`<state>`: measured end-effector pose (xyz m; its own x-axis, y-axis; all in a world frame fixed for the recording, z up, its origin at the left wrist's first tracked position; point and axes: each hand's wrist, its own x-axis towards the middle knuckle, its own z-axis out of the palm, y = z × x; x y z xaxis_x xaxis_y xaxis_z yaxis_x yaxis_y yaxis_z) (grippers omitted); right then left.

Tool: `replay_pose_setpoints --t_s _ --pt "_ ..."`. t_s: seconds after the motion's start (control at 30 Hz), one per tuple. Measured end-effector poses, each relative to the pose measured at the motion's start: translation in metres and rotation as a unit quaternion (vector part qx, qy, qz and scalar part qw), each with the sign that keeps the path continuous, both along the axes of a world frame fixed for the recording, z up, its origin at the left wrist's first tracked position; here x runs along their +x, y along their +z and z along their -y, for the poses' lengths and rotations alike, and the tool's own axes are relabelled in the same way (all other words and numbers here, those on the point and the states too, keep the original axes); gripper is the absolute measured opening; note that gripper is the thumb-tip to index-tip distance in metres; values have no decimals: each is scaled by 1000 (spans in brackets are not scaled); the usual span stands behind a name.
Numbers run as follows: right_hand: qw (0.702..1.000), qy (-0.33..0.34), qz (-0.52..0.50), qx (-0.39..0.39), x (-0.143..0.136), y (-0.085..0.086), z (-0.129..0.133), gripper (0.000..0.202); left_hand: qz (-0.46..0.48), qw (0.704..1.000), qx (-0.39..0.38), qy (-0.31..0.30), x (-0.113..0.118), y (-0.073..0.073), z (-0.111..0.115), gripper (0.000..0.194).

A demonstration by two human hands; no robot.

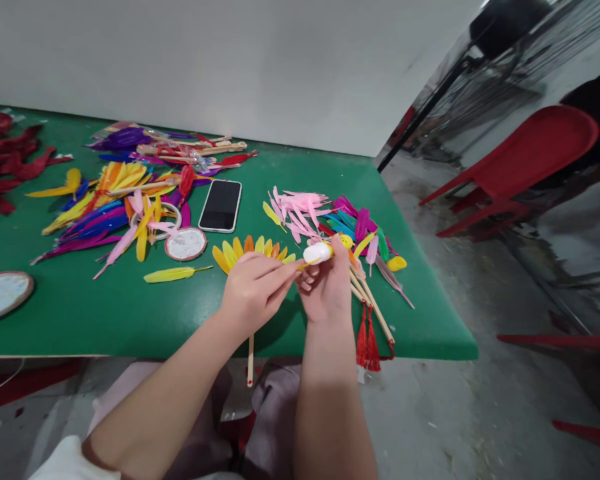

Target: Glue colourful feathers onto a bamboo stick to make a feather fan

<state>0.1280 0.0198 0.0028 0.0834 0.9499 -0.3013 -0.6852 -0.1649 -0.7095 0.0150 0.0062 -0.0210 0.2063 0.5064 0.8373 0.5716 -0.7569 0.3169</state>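
Observation:
My right hand (327,287) is closed around a small white and yellow bottle (318,252), tilted to the left over the table. Fingers pinched, my left hand (255,290) holds a thin yellow feather (310,264) against the bottle's white end. Behind my left hand a fan of yellow and orange feathers (249,245) lies on the green table, partly hidden by the hand; its wooden stick (251,360) juts past the front edge. Just right of my right hand are wooden sticks (375,303) with red tassels (367,340).
On the green table (130,313) are a phone (221,206), a round white disc (185,244), a single yellow feather (173,274), pink feathers (300,207) and mixed colored feathers (95,213). A red chair (535,153) stands at the right.

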Motion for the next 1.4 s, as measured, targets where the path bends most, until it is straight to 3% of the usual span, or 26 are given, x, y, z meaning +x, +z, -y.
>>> replay_pose_setpoints --t_s 0.3,0.53,0.8,0.9,1.07,1.4 --pt "999 3 -40 18 2 2 2 33 50 998 -32 31 -5 3 -1 12" --pt "999 -13 -17 35 0 -1 0 35 17 1000 -16 12 -4 0 -3 17" --pt "999 -40 8 -13 0 -2 -2 36 -23 999 29 -8 -4 -3 -4 19" --pt "999 -41 -2 -6 2 -2 -2 31 1 1000 24 -6 -4 -1 -3 17" --pt "996 -35 -36 68 5 -2 0 18 54 998 -14 32 -8 6 -2 11" --pt "996 33 -18 76 8 1 8 24 118 988 -73 73 -12 13 -2 11"
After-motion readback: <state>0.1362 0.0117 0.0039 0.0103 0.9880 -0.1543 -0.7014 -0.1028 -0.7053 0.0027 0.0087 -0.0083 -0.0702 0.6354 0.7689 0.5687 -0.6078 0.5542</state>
